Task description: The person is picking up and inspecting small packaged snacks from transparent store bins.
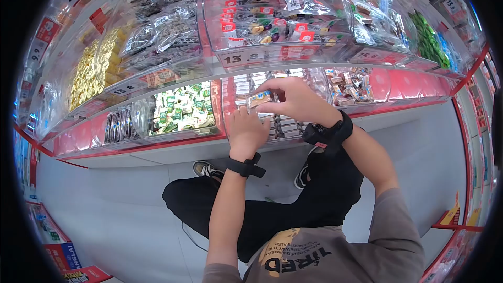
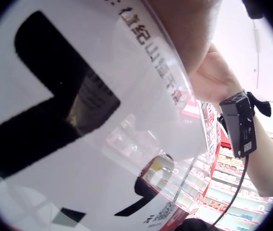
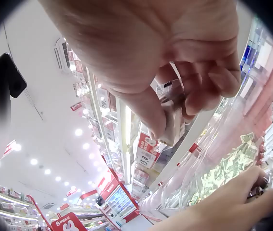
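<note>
In the head view my right hand (image 1: 296,99) pinches a small wrapped sweet (image 1: 260,98) between thumb and fingertips, above a clear bin (image 1: 226,90). The right wrist view has this wrapped sweet (image 3: 174,124) between the thumb and curled fingers. My left hand (image 1: 247,130) reaches into the bin's near left side, fingers bent down over the sweets. Dark, shiny wrapping shows beside its thumb in the right wrist view; I cannot tell whether the hand holds it. Rows of silver-and-brown wrapped sweets (image 1: 287,126) line the bin under both hands.
Left of this bin lies a bin of green-and-white wrapped sweets (image 1: 183,107); to the right are brown-wrapped sweets (image 1: 350,85). A clear upper bin front with a price label (image 1: 246,58) overhangs the hands. The person's bent legs (image 1: 267,220) are close below the shelf.
</note>
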Available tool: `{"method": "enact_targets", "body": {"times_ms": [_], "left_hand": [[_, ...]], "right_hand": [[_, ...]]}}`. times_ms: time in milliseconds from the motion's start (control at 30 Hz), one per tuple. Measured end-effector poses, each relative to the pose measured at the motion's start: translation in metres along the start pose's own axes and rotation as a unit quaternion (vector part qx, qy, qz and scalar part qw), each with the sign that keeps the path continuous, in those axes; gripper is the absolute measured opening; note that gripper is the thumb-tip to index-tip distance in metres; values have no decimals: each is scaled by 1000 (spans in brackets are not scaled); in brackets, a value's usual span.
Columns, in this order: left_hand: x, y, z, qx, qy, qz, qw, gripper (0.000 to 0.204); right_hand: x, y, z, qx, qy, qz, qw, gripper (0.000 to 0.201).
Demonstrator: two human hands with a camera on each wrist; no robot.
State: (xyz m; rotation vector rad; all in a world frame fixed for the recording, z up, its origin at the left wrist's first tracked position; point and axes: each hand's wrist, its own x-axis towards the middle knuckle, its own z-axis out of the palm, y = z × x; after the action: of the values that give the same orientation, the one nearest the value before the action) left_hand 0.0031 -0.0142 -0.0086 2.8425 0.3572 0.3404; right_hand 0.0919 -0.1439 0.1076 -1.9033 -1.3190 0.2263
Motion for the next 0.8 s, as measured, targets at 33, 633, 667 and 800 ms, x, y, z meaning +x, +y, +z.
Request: {"method": "enact_targets", "body": {"times_ms": [33,633,667,800], "left_hand": [[-1,0,1,-1,16,0,1000,43],[-2,10,-8,-69,55,-46,995,36],[-3,10,-8,-58,80,-45,994,35],[-3,10,-6,-68,101,-35,992,30]], "right_hand": [[2,1,2,49,-16,41,998,34],[67,81,81,-76,-90,-12,993,9],[66,89,86,-65,-67,-33,995,10],[69,94,81,-81,-151,-43,984,11]]}}
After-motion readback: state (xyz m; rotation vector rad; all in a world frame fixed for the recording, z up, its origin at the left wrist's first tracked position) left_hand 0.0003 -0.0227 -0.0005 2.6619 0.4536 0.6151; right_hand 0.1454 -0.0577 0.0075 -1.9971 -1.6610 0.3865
